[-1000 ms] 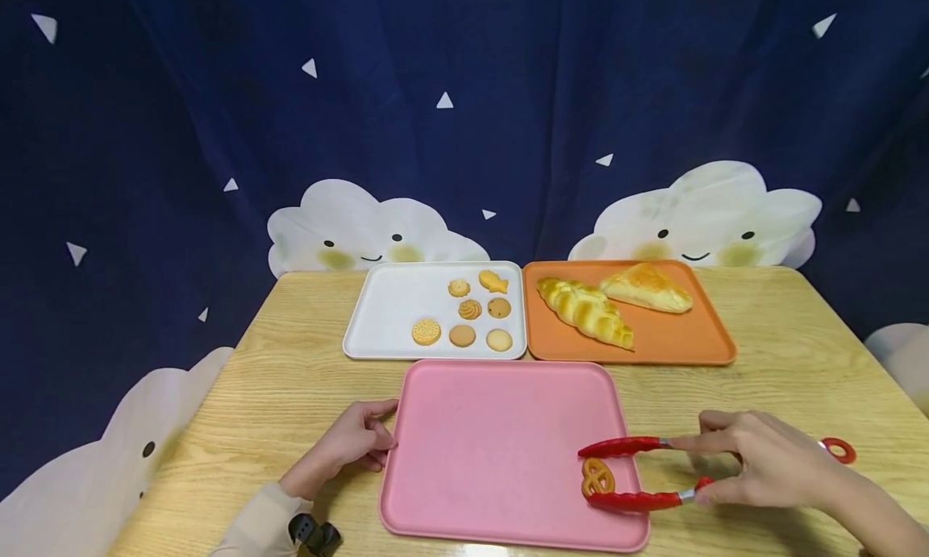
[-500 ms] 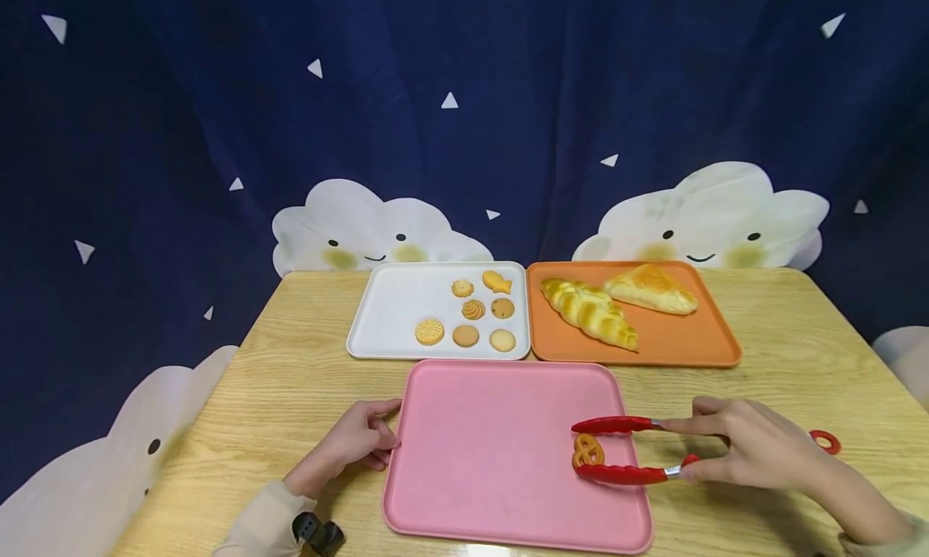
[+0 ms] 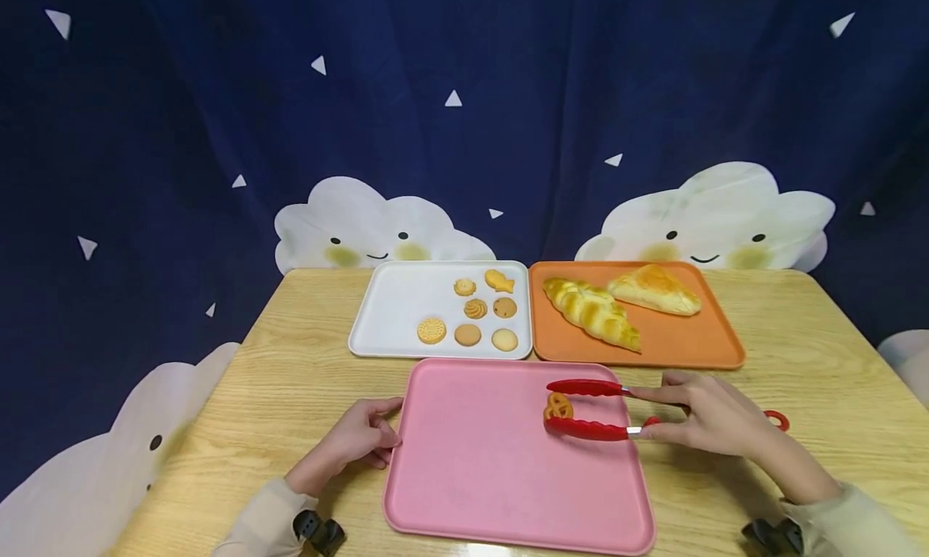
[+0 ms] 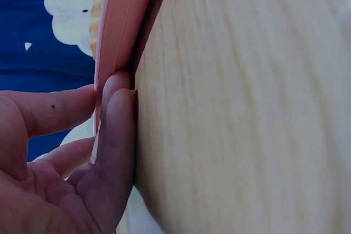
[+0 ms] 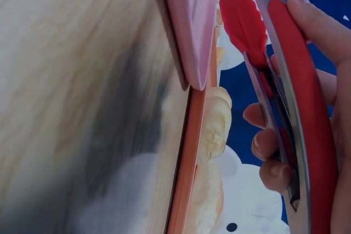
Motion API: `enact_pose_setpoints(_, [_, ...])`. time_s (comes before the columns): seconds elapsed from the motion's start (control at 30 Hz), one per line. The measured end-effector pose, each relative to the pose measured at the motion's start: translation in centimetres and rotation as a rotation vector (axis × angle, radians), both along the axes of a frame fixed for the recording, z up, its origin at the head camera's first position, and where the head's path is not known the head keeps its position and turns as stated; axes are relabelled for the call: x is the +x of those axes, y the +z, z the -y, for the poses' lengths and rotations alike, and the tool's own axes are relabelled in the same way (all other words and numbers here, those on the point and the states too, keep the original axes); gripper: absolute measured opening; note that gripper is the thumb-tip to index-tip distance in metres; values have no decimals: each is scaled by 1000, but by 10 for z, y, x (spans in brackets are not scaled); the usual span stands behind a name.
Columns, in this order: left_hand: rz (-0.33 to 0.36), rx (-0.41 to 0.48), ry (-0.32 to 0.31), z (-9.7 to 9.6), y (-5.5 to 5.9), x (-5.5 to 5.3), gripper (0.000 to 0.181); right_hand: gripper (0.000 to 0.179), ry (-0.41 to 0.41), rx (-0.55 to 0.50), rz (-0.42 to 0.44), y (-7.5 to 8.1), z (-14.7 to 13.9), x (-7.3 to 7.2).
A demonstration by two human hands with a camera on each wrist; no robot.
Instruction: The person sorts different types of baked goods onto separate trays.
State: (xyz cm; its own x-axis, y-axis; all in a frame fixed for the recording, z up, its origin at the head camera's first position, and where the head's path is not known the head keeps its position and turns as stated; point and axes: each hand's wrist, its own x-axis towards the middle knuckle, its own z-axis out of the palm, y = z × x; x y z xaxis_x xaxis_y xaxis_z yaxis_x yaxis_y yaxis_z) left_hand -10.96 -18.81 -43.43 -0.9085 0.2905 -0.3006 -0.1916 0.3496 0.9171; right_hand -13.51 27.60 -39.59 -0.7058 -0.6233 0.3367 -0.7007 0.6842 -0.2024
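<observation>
In the head view my right hand (image 3: 714,416) holds red-tipped metal tongs (image 5: 307,108), thumb and fingers around their arms. Between the red scalloped heads sits a small brown pretzel cookie (image 3: 558,407), over the upper right part of the pink tray (image 3: 501,476). Whether the pretzel touches the tray cannot be told. At the tray's left edge rests my left hand (image 3: 359,436). Its fingertips touch the rim and side wall, seen closely in the left wrist view, and some fingers (image 4: 118,135) lie low against the wooden table.
Behind the pink tray stands a white tray (image 3: 392,315) with several cookies on its right side. An orange tray (image 3: 689,343) beside it bears a braided bread (image 3: 591,313) and a triangular pastry (image 3: 656,288). A dark blue curtain (image 3: 435,154) hangs behind the wooden table (image 3: 305,347).
My right hand has moved up and left in the head view, carrying the tongs and pretzel from the tray's lower right toward its upper right. The left hand keeps its place.
</observation>
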Motion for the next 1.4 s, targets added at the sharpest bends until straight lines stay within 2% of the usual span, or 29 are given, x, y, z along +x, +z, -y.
enact_pose_setpoints(0.3, [-3, -5, 2, 0, -1, -2, 64, 49, -34, -18, 32, 3, 12, -16])
enact_pose_setpoints(0.6, [-10, -14, -3, 0, -2, -2, 64, 50, -64, 9, 45, 7, 20, -35])
enact_pose_setpoints(0.93, [-3, -18, 2, 0, -3, -2, 64, 60, -150, 54, 149, 19, 29, -57])
enact_pose_setpoints(1.13, [1, -18, 1, 1, -3, -2, 64, 61, -113, 34, 109, 26, 40, -76])
enact_pose_setpoints(1.4, [4, -19, 5, 0, -3, -2, 64, 67, -133, 65, 127, 31, 62, -99])
